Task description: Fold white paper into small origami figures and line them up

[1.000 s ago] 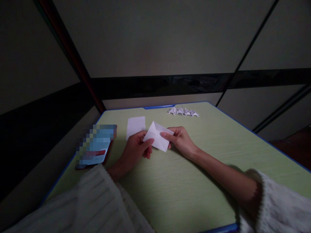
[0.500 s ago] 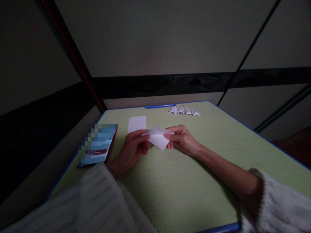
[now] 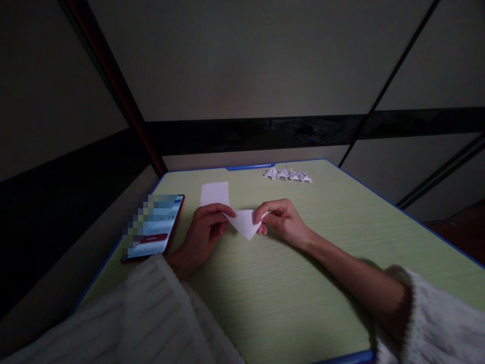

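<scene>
- From my remote seat I watch 2 bare hands share 1 folded white paper (image 3: 245, 221), held over the middle of the green table (image 3: 303, 298); its straight edge is at the far side and its point aims toward the wearer.
- I see the left hand (image 3: 202, 233) pinching the paper's left corner between thumb and fingers.
- I see the right hand (image 3: 287, 225) grasping the opposite corner, fingers bent over the edge.
- I cannot tell whether the paper touches the tabletop.
- Just beyond the left hand I find 1 flat white sheet (image 3: 214, 193), its near edge partly hidden by that hand.
- Left of the hands I have 1 phone (image 3: 154, 230), screen lit, partly pixelated.
- Near the far edge I make out a row of about 4 small folded paper figures (image 3: 288, 175), well apart from both hands.
</scene>
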Available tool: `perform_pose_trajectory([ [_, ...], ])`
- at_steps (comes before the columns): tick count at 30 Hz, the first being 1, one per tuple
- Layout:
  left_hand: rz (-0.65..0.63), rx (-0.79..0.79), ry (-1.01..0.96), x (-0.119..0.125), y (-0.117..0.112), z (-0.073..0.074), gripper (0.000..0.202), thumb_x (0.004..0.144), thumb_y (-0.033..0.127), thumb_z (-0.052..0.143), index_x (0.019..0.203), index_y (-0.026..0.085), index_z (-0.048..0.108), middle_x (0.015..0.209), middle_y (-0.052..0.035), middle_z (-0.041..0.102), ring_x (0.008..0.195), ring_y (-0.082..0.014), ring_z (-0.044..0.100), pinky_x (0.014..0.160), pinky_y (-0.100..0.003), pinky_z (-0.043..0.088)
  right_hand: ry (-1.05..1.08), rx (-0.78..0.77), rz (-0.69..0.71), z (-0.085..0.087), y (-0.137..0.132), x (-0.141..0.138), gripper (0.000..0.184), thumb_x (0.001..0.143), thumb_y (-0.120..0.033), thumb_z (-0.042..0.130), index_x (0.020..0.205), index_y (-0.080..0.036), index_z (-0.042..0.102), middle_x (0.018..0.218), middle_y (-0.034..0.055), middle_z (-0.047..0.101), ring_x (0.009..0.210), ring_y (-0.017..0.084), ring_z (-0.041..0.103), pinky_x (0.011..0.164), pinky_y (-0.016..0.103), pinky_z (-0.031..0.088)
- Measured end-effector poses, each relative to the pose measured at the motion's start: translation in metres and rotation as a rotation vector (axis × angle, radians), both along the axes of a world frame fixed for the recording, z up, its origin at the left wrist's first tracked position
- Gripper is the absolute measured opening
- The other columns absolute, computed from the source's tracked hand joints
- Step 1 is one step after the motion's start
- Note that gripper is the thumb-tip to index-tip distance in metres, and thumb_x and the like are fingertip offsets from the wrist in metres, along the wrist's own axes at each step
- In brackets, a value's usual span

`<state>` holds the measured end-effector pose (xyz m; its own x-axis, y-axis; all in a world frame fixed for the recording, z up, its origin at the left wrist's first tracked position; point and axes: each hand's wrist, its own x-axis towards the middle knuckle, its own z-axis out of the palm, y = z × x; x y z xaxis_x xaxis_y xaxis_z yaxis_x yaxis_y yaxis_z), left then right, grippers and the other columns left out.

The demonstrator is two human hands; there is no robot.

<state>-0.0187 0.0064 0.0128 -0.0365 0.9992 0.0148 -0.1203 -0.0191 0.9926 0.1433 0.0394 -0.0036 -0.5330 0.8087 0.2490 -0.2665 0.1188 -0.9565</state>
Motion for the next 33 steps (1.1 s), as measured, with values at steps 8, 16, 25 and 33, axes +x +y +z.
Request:
perform_pose_trajectory([
  [8,-0.036,-0.015,-0.245,-0.002,0.002,-0.006,0.016,0.048,0.002,0.045,0.044,0.016,0.053,0.031,0.0069,0.031,0.032,-0.0039,0.028,0.037,-0.018,0.024,0.033,0.014,0.027,-0.002,-0.001,-0.002,0.011,0.065,-0.014,0.052,0.058,-0.013,0.060,0.045,-0.0021,0.055,0.041,0.005,0.046,0.043,0.018,0.036],
  [16,-0.106,-0.058,-0.518,-0.013,0.010,-0.008,0.011,0.063,0.011,0.045,0.064,0.014,0.055,0.040,0.0058,0.041,0.030,-0.0031,0.029,0.032,-0.016,0.021,0.048,0.133,-0.206,-0.005,0.006,0.004,0.014,0.065,-0.008,0.049,0.059,-0.014,0.061,0.048,-0.0023,0.056,0.044,0.005,0.048,0.045,0.018,0.038],
  [25,-0.007,0.010,-0.148,0.001,0.004,-0.009,0.012,0.069,0.021,0.053,0.062,0.012,0.058,0.045,0.0037,0.048,0.041,-0.0051,0.040,0.040,-0.016,0.030,-0.358,0.771,-0.170,-0.001,-0.001,0.007,0.027,0.070,0.000,0.037,0.072,-0.012,0.062,0.063,0.0030,0.057,0.059,0.008,0.053,0.057,0.020,0.042],
  [33,0.055,0.054,-0.100,-0.001,0.006,-0.011,0.018,0.063,0.020,0.058,0.078,0.010,0.063,0.048,0.0024,0.052,0.045,-0.0058,0.043,0.043,-0.017,0.033,-0.446,0.968,-0.202,-0.004,0.002,0.011,0.029,0.070,0.001,0.035,0.076,-0.010,0.062,0.077,0.0090,0.062,0.070,0.011,0.058,0.062,0.021,0.045],
])
